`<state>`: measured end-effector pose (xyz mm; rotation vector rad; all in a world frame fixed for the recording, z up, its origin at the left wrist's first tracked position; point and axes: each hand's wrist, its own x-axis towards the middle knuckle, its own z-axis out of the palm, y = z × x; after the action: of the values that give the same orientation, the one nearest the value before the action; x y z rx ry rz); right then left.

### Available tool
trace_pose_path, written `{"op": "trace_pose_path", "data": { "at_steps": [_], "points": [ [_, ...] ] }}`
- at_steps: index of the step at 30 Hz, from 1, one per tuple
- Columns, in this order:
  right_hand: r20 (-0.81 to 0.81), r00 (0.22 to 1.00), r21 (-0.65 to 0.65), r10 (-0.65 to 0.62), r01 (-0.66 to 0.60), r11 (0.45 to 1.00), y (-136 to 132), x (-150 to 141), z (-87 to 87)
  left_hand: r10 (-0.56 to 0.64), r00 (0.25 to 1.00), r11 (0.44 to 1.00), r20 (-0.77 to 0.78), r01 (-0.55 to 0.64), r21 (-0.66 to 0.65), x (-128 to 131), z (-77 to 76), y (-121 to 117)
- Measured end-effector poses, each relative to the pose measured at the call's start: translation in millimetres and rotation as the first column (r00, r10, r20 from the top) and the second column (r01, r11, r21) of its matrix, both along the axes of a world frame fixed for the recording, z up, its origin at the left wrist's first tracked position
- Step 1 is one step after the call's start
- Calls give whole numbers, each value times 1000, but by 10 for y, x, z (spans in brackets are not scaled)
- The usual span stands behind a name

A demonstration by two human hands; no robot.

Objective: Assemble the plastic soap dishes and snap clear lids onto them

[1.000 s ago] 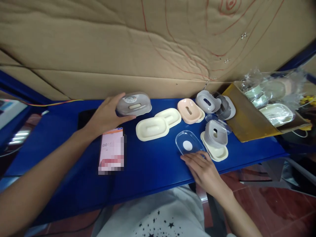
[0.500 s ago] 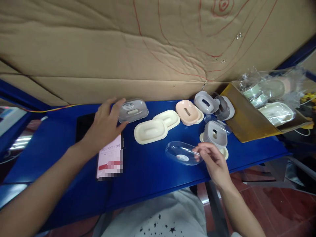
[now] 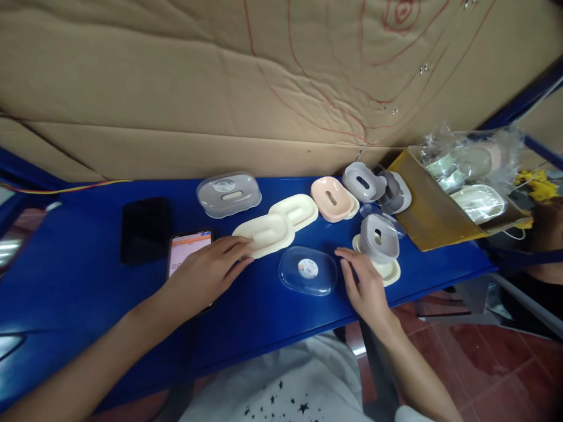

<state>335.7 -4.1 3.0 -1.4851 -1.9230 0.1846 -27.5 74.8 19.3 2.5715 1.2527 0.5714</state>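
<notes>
While your left hand [image 3: 206, 271], partly spread, reaches over the left end of the nearer cream tray [image 3: 269, 232], which overlaps another tray [image 3: 298, 211], you cannot tell whether it grips. Your right hand [image 3: 366, 287], loosely open and empty, is just beside the clear lid [image 3: 308, 271], flat on the worktop [image 3: 264, 316] before the trays.

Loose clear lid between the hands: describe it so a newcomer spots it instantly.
On the blue table, look between the person's left hand and right hand. The clear lid lies there, nearer the table's front edge than the two overlapping cream trays. Unlike those opaque trays, it is see-through, with a round white sticker.
</notes>
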Motion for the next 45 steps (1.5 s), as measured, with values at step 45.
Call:
{"op": "trace_pose_path", "data": {
  "at_steps": [45],
  "points": [
    [227,845,-175,483,-453,874,-206,-256,67,-104,954,976,280,44,214,-5,184,-269]
  ]
}}
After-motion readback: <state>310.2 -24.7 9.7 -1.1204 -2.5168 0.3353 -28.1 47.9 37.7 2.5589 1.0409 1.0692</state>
